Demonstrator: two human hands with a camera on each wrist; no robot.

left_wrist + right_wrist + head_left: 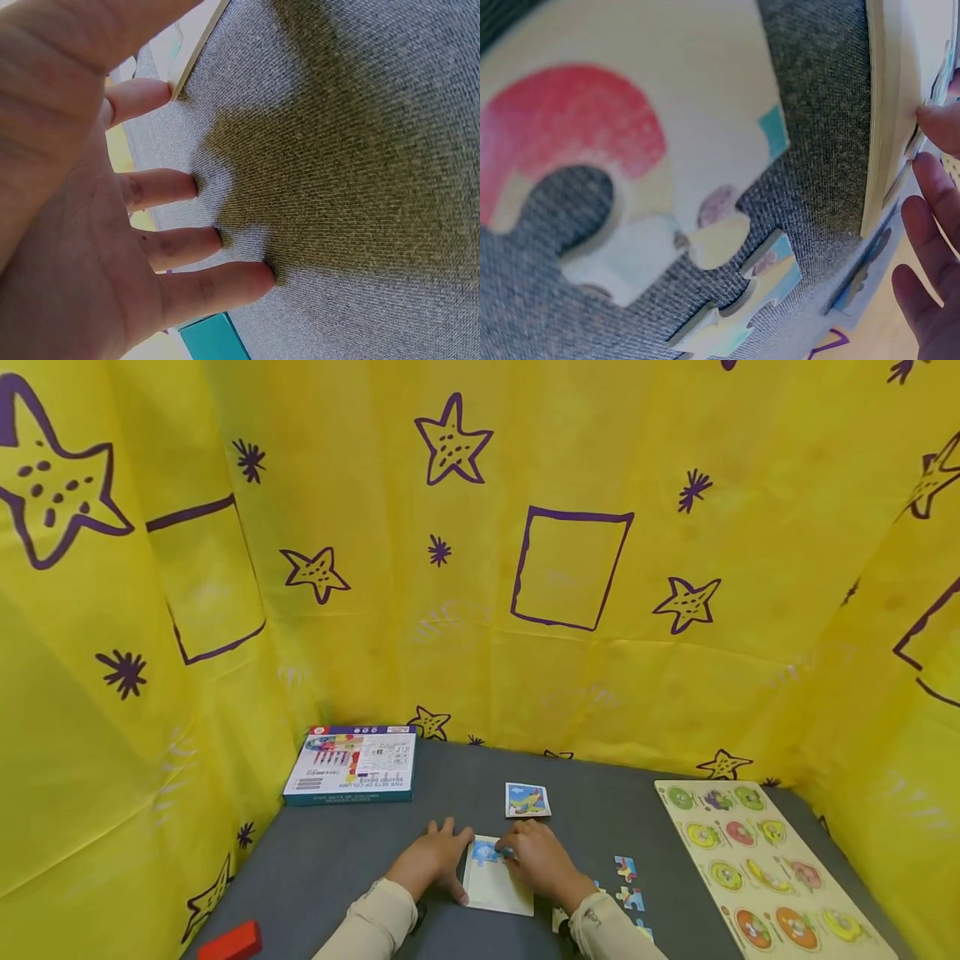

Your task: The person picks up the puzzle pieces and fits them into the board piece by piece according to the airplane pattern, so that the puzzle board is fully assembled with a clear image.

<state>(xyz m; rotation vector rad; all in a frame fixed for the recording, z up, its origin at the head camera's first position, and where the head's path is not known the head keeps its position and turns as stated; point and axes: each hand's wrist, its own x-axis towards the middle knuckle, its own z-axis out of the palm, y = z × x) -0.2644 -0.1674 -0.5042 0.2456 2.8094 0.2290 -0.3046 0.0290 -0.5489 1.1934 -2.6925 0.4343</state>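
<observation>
A yellow curtain (465, 660) backs the grey table (337, 852). The white tray (498, 895) lies on it, a blue puzzle section (483, 851) at its far left. Left hand (437, 857): fingers spread, thumb and index finger against the tray's left edge. Right hand (542, 860): thumb and fingertips appear to pinch a second piece (507, 852) beside that section. Advised — brace the tray, check the picture card (527, 799), align the edges, then press flat without forcing. Loose pieces (631, 898) lie right of the tray.
</observation>
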